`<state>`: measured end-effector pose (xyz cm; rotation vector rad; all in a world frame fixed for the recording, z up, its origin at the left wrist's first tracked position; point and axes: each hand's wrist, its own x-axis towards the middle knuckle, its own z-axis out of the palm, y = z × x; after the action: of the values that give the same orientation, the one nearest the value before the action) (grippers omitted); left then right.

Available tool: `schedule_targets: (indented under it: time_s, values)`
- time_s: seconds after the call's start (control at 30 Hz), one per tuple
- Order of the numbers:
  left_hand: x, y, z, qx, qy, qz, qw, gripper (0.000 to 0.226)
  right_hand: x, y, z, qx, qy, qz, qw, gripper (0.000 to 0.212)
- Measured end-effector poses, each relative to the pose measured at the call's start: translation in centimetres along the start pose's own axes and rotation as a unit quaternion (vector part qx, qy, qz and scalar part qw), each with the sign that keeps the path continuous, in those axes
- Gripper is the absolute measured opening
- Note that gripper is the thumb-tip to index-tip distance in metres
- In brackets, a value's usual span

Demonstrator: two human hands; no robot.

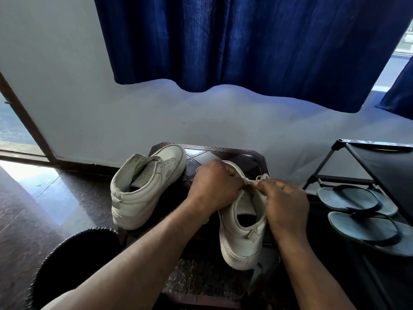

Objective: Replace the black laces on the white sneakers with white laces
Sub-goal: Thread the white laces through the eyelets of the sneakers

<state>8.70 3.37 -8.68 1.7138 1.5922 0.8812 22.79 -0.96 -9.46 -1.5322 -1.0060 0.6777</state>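
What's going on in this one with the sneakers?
A person is lacing one white high-top sneaker standing on the dark patterned stool. Left grip and right grip both pinch the thin white lace near its tongue. The other white high-top sneaker rests alongside, toward the left, with no lace visible.

Left hand (212, 189), right hand (288, 209) bare; forearms bare to frame edge; pale patch near left elbow, unclear.

Dim interior, cool blue cast. Daylight enters from doorway (11, 121) at left and window (401, 52) at far right. Bright glare patch on polished floor (29, 175). Foreground heavily shadowed. Wide-angle bending at edges; centre fairly sharp.
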Motion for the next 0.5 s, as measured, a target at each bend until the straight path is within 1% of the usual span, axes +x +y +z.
schedule_targets:
  time_s: [0.1, 0.17, 0.2, 0.27, 0.3, 0.33, 0.4, 0.5]
  values:
    - [-0.1, 0.0, 0.0, 0.021, -0.002, 0.030, 0.999, 0.023, -0.4, 0.1, 0.5, 0.004, 0.016, -0.005, 1.000, 0.016]
    - [0.0, -0.1, -0.2, 0.050, 0.010, 0.040, 0.998, 0.022, -0.9, 0.3, 1.1, 0.009, 0.023, -0.007, 1.000, 0.015]
    - [0.1, -0.2, -0.4, 0.064, 0.016, 0.040, 0.997, 0.021, -1.2, 0.4, 1.5, 0.013, 0.024, -0.001, 1.000, 0.021]
    - [0.3, -0.5, -1.0, 0.076, 0.008, 0.033, 0.997, 0.020, -1.5, 0.7, 2.0, 0.063, 0.015, 0.028, 0.998, 0.048]
    - [0.4, -0.6, -1.3, 0.073, -0.002, 0.026, 0.997, 0.020, -1.3, 0.8, 2.0, 0.083, 0.003, 0.043, 0.996, 0.053]
    - [0.5, -0.7, -1.5, 0.067, -0.010, 0.020, 0.997, 0.021, -0.9, 1.0, 2.0, 0.091, -0.013, 0.055, 0.994, 0.046]
    - [0.7, -0.9, -1.7, 0.060, -0.016, 0.017, 0.998, 0.024, 0.0, 1.2, 1.8, 0.089, -0.063, 0.074, 0.991, 0.017]
    - [0.7, -1.2, -1.7, 0.053, -0.020, 0.021, 0.998, 0.026, 0.6, 1.4, 1.5, 0.064, -0.121, 0.074, 0.988, 0.014]
